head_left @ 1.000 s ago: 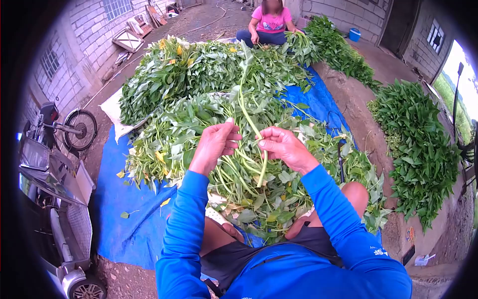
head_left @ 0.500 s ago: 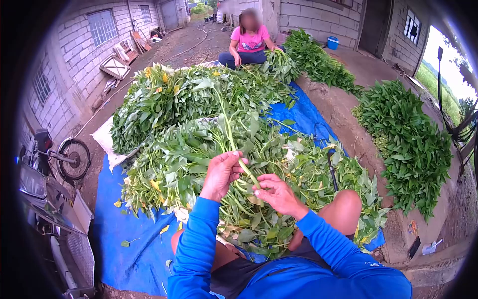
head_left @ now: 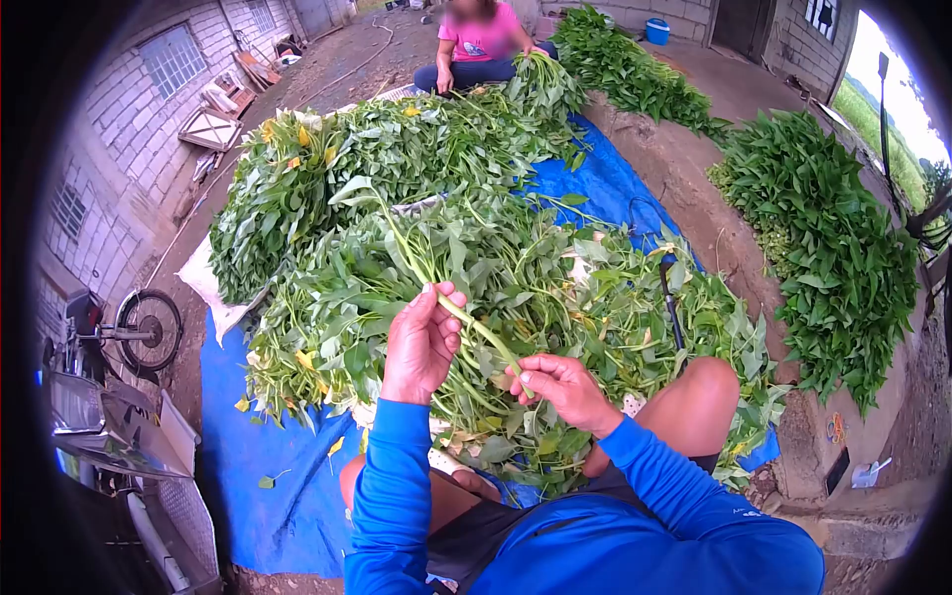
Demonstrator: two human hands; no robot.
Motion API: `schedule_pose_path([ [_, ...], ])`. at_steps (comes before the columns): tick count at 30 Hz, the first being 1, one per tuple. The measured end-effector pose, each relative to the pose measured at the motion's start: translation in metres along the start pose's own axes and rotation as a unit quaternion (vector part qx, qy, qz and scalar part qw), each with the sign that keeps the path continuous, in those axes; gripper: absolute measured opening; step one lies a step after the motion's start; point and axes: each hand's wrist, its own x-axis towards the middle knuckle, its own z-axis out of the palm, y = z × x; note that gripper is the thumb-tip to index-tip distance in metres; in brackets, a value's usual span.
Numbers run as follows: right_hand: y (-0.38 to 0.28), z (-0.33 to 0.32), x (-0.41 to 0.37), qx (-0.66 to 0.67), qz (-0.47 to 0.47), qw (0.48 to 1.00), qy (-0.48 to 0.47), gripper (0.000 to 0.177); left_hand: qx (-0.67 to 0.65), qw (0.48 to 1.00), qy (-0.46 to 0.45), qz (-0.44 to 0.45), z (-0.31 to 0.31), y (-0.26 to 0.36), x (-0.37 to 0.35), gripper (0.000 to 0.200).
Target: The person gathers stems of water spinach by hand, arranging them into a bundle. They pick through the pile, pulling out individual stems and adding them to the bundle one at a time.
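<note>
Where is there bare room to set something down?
Bare blue plastic tarp lies left, between the loose pile of green leafy stems and the parked motorcycle. The raised dirt ledge is bare before the right-hand heap of greens. Crowded under the left hand and right hand gripping a long green stem.

This is a rural farmyard used as an open-air sorting area. Grey concrete-block walls (head_left: 159,69) enclose bare dirt ground (head_left: 684,188), where a blue tarpaulin (head_left: 258,436) carries big heaps of leafy green stems (head_left: 397,149). More greens (head_left: 833,228) lie piled along the earth bank. A motorbike (head_left: 129,332) is parked beside the wall, another person (head_left: 476,40) sits by the far heap, and a green field (head_left: 883,119) shows beyond the buildings.
</note>
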Motion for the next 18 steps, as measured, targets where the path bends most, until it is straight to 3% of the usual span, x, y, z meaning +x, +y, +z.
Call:
schedule_pose_path([
  [5, -0.012, -0.007, 0.002, 0.019, 0.070, 0.997, 0.031, 0.025, 0.033, 0.999, -0.021, 0.036, -0.003, -0.005, 0.000, 0.031],
  [7, -0.003, -0.007, 0.008, -0.047, 0.007, 0.998, 0.040, 0.026, 0.062, 0.995, -0.042, 0.073, -0.003, -0.004, 0.006, 0.031],
  [9, -0.007, -0.006, 0.008, -0.183, 0.003, 0.982, 0.043, 0.025, 0.097, 0.992, -0.022, 0.077, -0.002, -0.007, 0.003, 0.031],
  [12, -0.037, 0.002, 0.003, -0.380, 0.109, 0.915, -0.081, 0.023, 0.119, 0.987, 0.000, 0.110, 0.005, -0.013, -0.002, 0.031],
  [15, 0.014, -0.002, -0.015, -0.511, 0.134, 0.802, -0.280, 0.027, 0.056, 0.983, 0.023, 0.172, -0.012, 0.016, 0.010, 0.031],
  [16, 0.022, -0.005, -0.025, -0.493, 0.146, 0.796, -0.319, 0.032, 0.067, 0.986, 0.013, 0.151, -0.011, 0.026, 0.007, 0.031],
  [18, 0.042, -0.011, -0.035, -0.454, 0.141, 0.846, -0.241, 0.028, 0.067, 0.991, 0.008, 0.118, -0.012, 0.041, -0.001, 0.031],
])
